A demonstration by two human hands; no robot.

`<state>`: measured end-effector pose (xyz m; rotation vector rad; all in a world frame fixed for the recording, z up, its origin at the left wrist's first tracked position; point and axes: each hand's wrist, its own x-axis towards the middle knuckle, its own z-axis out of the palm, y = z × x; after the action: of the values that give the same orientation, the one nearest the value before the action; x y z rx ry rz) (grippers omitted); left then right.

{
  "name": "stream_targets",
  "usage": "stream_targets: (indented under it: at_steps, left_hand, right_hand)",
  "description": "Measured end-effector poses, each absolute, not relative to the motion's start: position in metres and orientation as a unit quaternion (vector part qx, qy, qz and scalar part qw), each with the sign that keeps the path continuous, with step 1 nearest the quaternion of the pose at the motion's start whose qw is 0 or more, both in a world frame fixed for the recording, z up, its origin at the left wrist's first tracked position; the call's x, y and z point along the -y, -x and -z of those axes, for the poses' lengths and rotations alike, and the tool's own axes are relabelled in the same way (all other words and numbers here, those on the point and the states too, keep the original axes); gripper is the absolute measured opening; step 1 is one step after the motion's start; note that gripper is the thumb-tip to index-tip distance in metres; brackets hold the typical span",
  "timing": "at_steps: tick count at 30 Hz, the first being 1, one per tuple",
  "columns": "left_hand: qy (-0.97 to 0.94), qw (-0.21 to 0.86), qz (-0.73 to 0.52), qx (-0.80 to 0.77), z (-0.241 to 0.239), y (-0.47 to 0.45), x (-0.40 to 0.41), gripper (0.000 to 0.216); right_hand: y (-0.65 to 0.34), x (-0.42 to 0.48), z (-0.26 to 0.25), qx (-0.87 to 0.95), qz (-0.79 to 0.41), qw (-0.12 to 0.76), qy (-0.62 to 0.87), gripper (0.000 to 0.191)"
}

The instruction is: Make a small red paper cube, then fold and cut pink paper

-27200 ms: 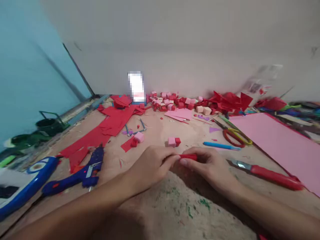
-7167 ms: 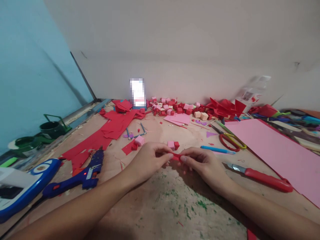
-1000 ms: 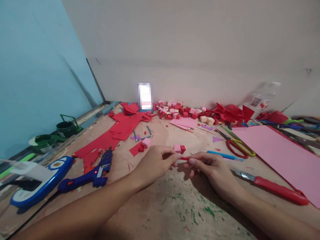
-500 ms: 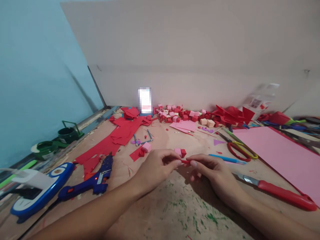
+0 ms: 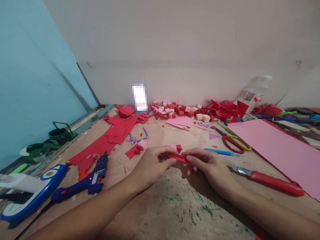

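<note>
Red foam strip (image 5: 177,156): small, thin, flat, lies level btwn my hands. Left hand (image 5: 150,165) pinches one end, right hand (image 5: 208,166) the other.

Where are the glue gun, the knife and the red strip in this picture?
glue gun (image 5: 93,180), head view, blue body.
knife (image 5: 275,183), head view, red handle.
red strip (image 5: 176,156), head view, its bare middle.

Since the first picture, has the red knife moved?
No. The red knife keeps its spot beside the pink sheet, blade near the blue pen.
</note>
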<state>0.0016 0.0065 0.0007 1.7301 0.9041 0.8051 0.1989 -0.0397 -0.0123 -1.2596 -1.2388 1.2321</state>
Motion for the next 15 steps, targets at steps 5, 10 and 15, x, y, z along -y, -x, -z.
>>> stream_targets:
  at_steps: [5,10,15]
  left_hand:
    - [-0.731,0.461,-0.327,-0.381,0.0006,0.0,-0.0065,0.027]
    - [-0.738,0.451,-0.33,-0.379,0.0001,0.0007,-0.0059,0.036]
    - [-0.725,0.458,-0.352,-0.376,0.0007,-0.001,-0.0069,0.028]
  right_hand:
    - [-0.1995,0.039,0.0143,0.515,-0.5,0.473,0.51,0.029]
    - [-0.2013,0.0386,0.0144,0.527,-0.488,0.468,0.514,0.029]
    - [-0.2006,0.0396,0.0108,0.549,-0.472,0.454,0.52,0.029]
